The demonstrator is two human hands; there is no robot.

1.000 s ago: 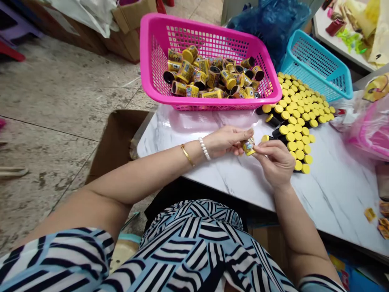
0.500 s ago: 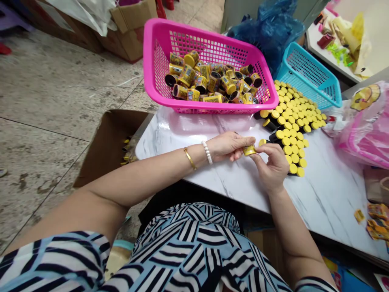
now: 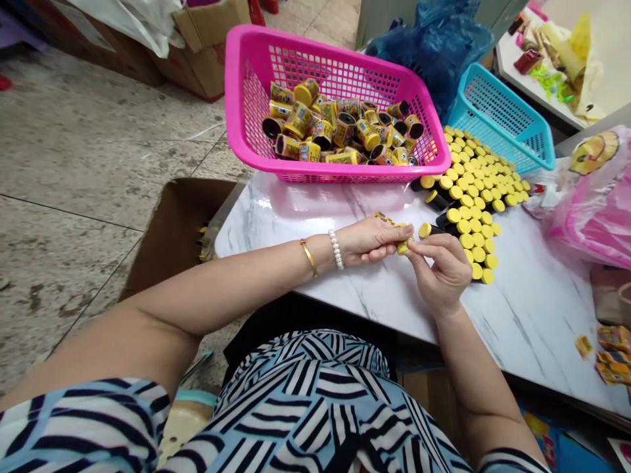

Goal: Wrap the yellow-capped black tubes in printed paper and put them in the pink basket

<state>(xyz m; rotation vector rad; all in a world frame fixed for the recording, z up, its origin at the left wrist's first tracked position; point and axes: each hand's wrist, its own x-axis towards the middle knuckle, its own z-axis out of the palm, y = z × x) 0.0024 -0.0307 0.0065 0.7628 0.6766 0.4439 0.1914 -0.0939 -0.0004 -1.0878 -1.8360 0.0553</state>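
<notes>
Over the desk (image 3: 537, 289), the person's left hand (image 3: 369, 240) has its fingers closed on a small yellow canister (image 3: 403, 247), and the right hand (image 3: 441, 269) pinches it from the three o'clock side. From those hands, I see a pink basket (image 3: 315, 169) of printed canisters (image 3: 344, 129) at eleven o'clock and a crowd of yellow-capped tubes (image 3: 486, 196) at two.

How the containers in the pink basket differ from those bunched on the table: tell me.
The basket containers have printed yellow sides; the table containers have plain black ones. The basket containers lie jumbled; the table containers mostly stand packed together, yellow ends up. Yellow ends show in both groups.
</notes>
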